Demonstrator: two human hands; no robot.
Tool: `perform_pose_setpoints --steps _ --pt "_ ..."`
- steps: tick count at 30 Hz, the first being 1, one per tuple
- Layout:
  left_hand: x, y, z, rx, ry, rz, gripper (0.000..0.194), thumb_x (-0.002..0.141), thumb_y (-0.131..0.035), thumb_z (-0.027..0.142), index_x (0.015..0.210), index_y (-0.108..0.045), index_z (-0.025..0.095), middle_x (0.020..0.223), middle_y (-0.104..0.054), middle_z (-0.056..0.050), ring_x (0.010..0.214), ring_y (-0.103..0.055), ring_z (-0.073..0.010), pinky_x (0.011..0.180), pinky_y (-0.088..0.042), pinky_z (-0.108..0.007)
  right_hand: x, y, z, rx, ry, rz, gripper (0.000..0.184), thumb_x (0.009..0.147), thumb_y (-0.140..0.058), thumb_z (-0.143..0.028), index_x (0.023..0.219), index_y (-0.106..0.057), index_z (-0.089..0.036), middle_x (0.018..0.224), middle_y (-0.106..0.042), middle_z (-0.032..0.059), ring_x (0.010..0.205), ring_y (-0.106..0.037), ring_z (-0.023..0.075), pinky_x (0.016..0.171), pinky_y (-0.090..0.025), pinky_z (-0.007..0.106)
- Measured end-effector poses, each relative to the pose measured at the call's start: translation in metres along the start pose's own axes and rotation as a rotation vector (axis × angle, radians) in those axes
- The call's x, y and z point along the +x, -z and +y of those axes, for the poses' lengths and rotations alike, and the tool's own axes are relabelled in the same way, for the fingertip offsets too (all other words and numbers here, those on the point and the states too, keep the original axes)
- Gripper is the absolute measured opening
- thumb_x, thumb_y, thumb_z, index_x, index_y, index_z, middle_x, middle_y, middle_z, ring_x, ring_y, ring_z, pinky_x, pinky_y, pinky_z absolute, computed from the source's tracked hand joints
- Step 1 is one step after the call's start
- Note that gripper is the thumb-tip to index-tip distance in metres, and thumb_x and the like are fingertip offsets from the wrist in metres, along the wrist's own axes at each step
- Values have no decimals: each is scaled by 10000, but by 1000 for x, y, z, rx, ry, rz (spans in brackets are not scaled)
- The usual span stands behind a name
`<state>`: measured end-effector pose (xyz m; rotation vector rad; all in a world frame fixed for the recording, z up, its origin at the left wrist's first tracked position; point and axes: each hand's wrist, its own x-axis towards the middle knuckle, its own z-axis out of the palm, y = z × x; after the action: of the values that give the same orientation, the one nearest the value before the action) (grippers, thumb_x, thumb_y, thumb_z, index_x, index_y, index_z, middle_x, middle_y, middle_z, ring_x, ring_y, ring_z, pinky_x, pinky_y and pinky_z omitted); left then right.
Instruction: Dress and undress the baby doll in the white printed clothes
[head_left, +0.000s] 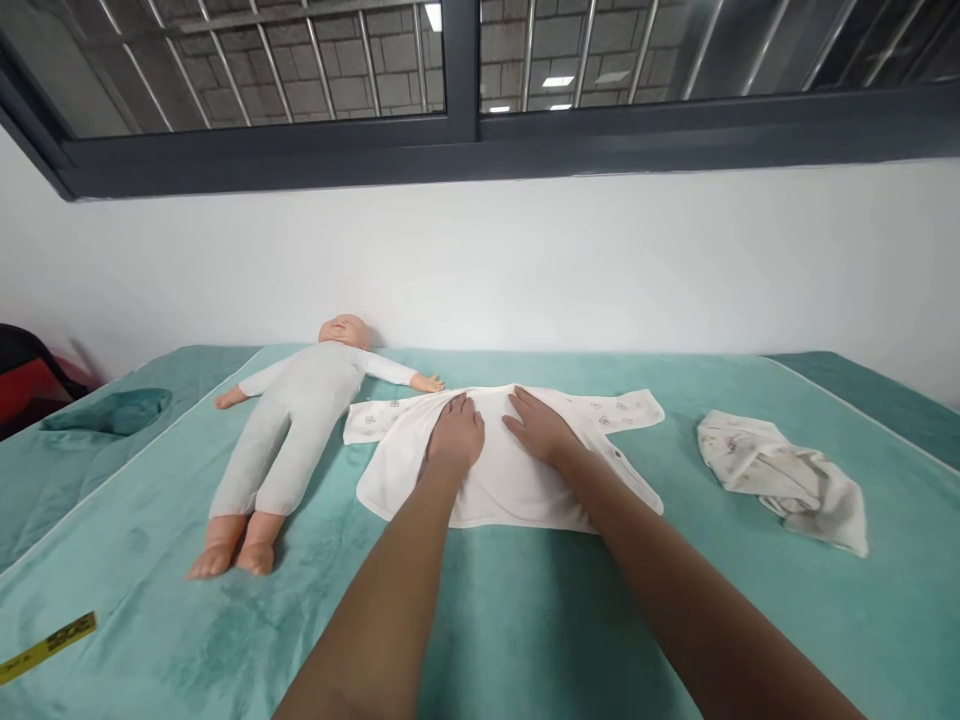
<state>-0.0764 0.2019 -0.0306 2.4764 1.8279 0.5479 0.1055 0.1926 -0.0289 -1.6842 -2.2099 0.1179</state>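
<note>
White shirt (pixel 517 505) is on the teal cover (pixel 487 640), beside the doll (pixel 319 380) — sleeves out, body mostly flat, some creases left. Left hand (pixel 456 432) palm-down on it, fingers close together; right hand (pixel 538 425) the same, fingers slightly apart. Crumpled cloth (pixel 784 480) lies well apart — not spread out.

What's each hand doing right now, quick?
Left hand: open, laid on the white baby top, holding nothing visible.
Right hand: open, fingers spread on the same top, holding nothing visible.
</note>
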Motion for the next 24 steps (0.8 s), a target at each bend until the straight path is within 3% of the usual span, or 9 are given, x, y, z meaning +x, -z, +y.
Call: perform_pose_setpoints --steps 8,13,19,24 --pt "-11 7 5 33 -8 12 436 980 -326 263 1316 -555 107 1447 -500 -116 1318 -435 -281 1095 -367 -419 -5 -5 -9 -64 -1 24 547 987 -322 -314 1399 -472 13 1505 -374 188 1431 -313 258 1203 -234 394" --pt "-27 11 10 80 20 -25 500 992 -281 327 1414 -484 152 1522 -412 -85 1415 -320 -285 1135 -312 -470 -21 -2 -17 -96 -17 31 569 996 -311 -360 1419 -458 -9 1523 -342 184 1447 -271 276 1190 -242 420" --pt "-59 16 20 64 -41 -76 589 988 -220 481 1490 -387 222 1560 -346 -67 1468 -220 -299 1168 -169 -588 -43 3 -33 -197 -99 -28 588 1006 -271 -420 1476 -404 -93 1565 -273 128 1463 -224 288 1182 -214 460" --pt "-93 21 29 22 -94 -134 655 968 -203 573 1529 -303 248 1582 -292 -89 1477 -199 -304 1174 -122 -601 -61 5 -45 -246 -131 -45 607 1000 -271 -465 1498 -376 -135 1583 -225 99 1471 -183 315 1177 -180 505"
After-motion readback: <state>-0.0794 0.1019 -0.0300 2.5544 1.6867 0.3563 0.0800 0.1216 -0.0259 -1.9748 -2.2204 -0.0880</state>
